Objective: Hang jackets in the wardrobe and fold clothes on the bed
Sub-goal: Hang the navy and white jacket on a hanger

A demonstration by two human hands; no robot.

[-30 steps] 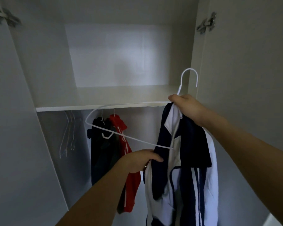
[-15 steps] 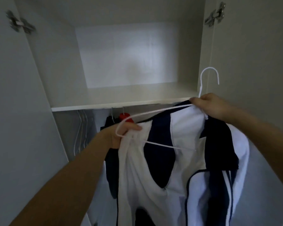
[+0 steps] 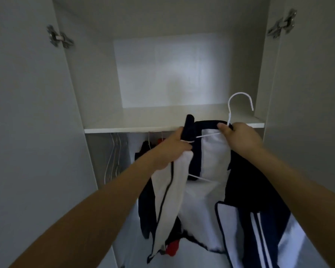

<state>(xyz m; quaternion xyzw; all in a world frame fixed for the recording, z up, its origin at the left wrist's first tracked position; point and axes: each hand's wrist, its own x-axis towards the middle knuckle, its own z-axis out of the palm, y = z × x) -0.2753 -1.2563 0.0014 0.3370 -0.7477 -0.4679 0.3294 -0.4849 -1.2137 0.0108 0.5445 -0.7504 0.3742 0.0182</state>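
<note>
A white and navy jacket hangs in front of the open wardrobe, draped over a white wire hanger whose hook stands up above the shelf edge. My right hand grips the hanger's neck together with the jacket's collar. My left hand holds the jacket's left shoulder and collar where the hanger's arm passes under the fabric. The jacket's lower part falls out of the frame.
A white shelf crosses the wardrobe above the rail space. Below it hang several bare white hangers at the left and dark and red garments behind my left arm. Open doors with metal hinges flank both sides.
My left hand has moved up and right, pulling the jacket's left shoulder over the hanger's arm. My right hand has stayed on the hanger's neck and the jacket has drawn closer to the shelf.
</note>
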